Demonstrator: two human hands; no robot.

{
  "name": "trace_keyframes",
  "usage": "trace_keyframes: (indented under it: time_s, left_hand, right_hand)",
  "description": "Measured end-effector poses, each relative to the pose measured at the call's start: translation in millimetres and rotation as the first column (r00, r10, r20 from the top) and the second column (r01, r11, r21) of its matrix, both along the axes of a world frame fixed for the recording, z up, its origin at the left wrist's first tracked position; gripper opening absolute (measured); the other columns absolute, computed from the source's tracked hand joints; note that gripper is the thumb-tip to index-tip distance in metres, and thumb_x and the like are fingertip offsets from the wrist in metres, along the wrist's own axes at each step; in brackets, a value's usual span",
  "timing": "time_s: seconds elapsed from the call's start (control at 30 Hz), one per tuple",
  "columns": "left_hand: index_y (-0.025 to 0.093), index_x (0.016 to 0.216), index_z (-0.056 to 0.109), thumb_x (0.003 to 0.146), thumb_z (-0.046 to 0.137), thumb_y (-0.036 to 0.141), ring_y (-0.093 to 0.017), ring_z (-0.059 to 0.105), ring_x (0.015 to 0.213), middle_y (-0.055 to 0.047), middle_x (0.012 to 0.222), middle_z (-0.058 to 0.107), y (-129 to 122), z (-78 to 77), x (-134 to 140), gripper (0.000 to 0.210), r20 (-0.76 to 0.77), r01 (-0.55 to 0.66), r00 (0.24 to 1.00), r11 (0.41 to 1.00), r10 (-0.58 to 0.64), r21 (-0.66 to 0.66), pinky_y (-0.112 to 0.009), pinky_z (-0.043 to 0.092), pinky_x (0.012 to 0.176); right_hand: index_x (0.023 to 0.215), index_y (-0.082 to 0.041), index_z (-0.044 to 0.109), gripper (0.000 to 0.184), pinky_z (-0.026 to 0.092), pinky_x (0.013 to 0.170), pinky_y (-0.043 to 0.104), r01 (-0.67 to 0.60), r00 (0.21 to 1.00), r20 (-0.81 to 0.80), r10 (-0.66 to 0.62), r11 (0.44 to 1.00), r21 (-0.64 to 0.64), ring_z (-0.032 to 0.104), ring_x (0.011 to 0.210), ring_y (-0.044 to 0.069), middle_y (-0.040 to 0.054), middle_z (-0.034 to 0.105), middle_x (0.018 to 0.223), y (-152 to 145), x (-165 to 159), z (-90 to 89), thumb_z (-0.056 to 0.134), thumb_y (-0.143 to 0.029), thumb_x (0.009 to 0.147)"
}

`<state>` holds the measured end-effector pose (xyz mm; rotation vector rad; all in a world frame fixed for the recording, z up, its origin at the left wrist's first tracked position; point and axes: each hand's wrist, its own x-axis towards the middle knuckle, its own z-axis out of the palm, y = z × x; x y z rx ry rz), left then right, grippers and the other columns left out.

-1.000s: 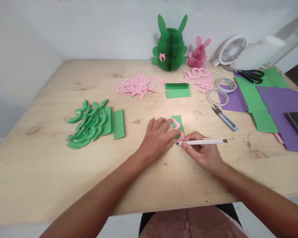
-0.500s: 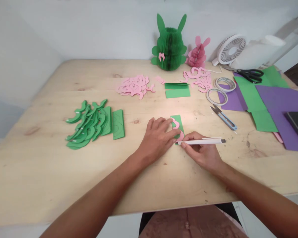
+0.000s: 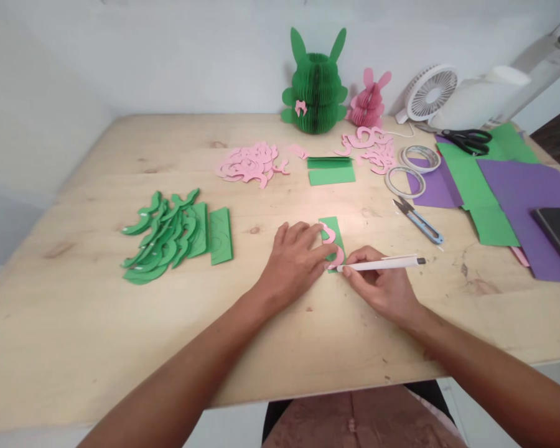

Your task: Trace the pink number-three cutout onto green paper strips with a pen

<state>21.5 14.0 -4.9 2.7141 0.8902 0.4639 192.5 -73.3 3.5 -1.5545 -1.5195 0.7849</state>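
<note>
Barely anything had shifted since a second earlier: the left hand (image 3: 295, 258) lay flat, pinning the pink template (image 3: 332, 244) onto the green strip (image 3: 334, 229), while the right hand (image 3: 381, 287) stayed closed around the white pen (image 3: 382, 264), its tip at the template's lower edge.

left hand (image 3: 295, 261) lies flat, fingers spread; right hand (image 3: 381, 288) curled in a pinch.

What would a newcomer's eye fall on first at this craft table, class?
At the table's middle, the left hand presses a curved pink paper template onto a small green paper strip, while the right hand holds a white pen at its edge. At the far edge stands a green honeycomb-paper rabbit.
</note>
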Motion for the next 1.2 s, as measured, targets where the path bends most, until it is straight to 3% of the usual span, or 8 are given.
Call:
trace_keyframes:
  time_s: [1.2]
  left_hand:
    - [0.031, 0.108, 0.065, 0.089, 0.052, 0.019, -0.029, 0.043, 0.118, -0.007, 0.133, 0.051, -0.2, 0.1, -1.2, 0.026, -0.023, 0.01, 1.0, 0.999, -0.011, -0.04, -0.055, 0.03, 0.1]
  right_hand:
    - [0.075, -0.02, 0.055, 0.008, 0.038, 0.051, 0.024, 0.093, 0.996, 0.005, -0.092, 0.995, -0.04, 0.048, 0.058, 0.012, -0.0013, 0.054, 0.065, -1.2, 5.6, 6.0, 0.058, -0.022, 0.082]
